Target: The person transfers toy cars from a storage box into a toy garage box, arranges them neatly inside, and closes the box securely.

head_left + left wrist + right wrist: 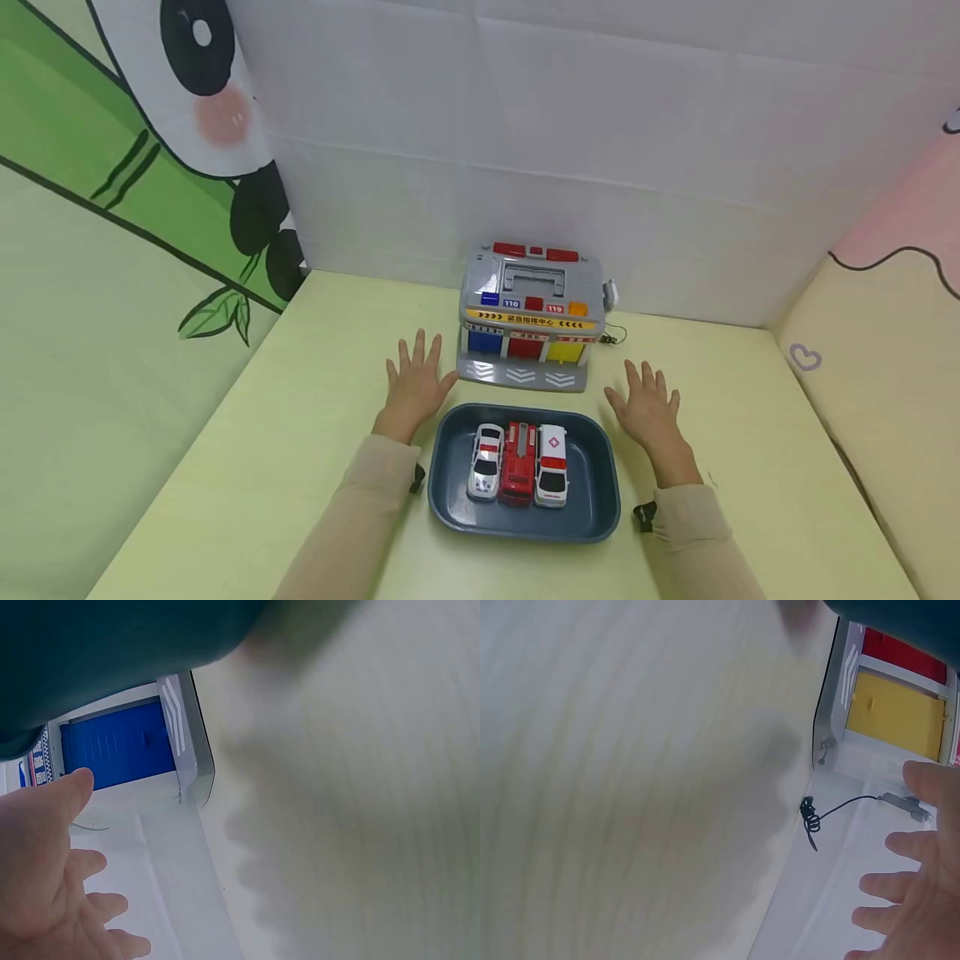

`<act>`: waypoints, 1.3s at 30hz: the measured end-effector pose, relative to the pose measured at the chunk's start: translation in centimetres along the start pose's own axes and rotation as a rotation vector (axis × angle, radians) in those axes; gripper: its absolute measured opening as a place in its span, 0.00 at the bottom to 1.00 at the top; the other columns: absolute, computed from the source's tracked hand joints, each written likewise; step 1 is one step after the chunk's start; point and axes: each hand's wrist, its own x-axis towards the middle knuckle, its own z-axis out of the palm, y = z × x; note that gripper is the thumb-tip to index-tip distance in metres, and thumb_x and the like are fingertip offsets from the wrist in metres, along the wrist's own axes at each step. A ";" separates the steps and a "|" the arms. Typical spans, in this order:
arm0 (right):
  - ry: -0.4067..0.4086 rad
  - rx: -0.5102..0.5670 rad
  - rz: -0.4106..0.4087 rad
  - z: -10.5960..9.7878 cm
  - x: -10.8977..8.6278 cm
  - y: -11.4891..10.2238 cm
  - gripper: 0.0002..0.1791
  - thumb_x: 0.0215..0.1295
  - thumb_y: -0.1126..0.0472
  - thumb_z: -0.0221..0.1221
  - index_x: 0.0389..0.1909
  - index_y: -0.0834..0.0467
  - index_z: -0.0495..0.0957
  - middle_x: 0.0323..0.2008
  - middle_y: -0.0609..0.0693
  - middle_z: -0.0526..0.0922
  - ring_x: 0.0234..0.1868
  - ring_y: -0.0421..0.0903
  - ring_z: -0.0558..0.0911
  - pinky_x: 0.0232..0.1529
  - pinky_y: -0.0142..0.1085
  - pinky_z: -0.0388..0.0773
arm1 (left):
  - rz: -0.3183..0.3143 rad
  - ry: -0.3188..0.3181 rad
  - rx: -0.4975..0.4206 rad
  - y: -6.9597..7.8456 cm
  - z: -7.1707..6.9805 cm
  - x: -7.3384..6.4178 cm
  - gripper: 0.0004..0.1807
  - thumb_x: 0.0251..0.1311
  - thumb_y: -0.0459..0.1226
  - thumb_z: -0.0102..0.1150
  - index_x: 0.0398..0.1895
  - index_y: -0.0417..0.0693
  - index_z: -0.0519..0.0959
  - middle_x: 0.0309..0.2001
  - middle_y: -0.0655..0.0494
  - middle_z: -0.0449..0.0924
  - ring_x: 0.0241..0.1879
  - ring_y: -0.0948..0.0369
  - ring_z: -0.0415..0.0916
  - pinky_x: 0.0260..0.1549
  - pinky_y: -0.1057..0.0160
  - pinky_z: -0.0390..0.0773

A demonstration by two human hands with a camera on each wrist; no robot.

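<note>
In the head view my left hand (412, 387) is spread flat with straight fingers, left of a dark blue tray (525, 533) and near the front left corner of a toy garage (534, 283). Opposite it, my right hand (649, 410) also has its fingers spread, to the right of the tray. Neither holds anything. Side by side in the tray lie a white toy police car (486, 462), a red toy fire truck (518, 467) and a white toy ambulance (552, 467). The garage's blue door (120, 746) and yellow door (896, 712) are down.
A coiled black cord (810, 815) runs from a grey piece on the garage's right side. Behind the garage a white cloth wall (525, 150) rises from the pale yellow table (315, 367). A panda and bamboo drawing covers the left wall.
</note>
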 end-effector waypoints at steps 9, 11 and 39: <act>0.005 -0.009 0.004 -0.4 -0.2 -0.2 0.38 0.75 0.46 0.47 0.75 0.65 0.47 0.72 0.72 0.43 0.71 0.71 0.41 0.63 0.70 0.34 | -0.003 -0.009 -0.007 -0.1 -0.1 0.0 0.41 0.71 0.54 0.47 0.78 0.45 0.47 0.76 0.39 0.35 0.72 0.34 0.32 0.63 0.31 0.39; 0.013 -0.009 0.003 -0.5 -0.1 -0.3 0.39 0.74 0.46 0.47 0.75 0.65 0.47 0.72 0.72 0.43 0.71 0.71 0.41 0.63 0.70 0.34 | 0.002 -0.003 -0.008 -0.1 -0.1 0.2 0.41 0.71 0.54 0.47 0.78 0.45 0.47 0.76 0.40 0.35 0.72 0.34 0.32 0.63 0.31 0.39; 0.047 0.124 -0.072 -2.8 0.7 -1.8 0.37 0.75 0.51 0.50 0.74 0.66 0.49 0.72 0.70 0.49 0.71 0.68 0.48 0.67 0.63 0.44 | 0.146 -0.093 -0.399 0.5 -2.0 3.6 0.43 0.71 0.52 0.48 0.78 0.45 0.41 0.75 0.39 0.45 0.73 0.44 0.44 0.67 0.44 0.51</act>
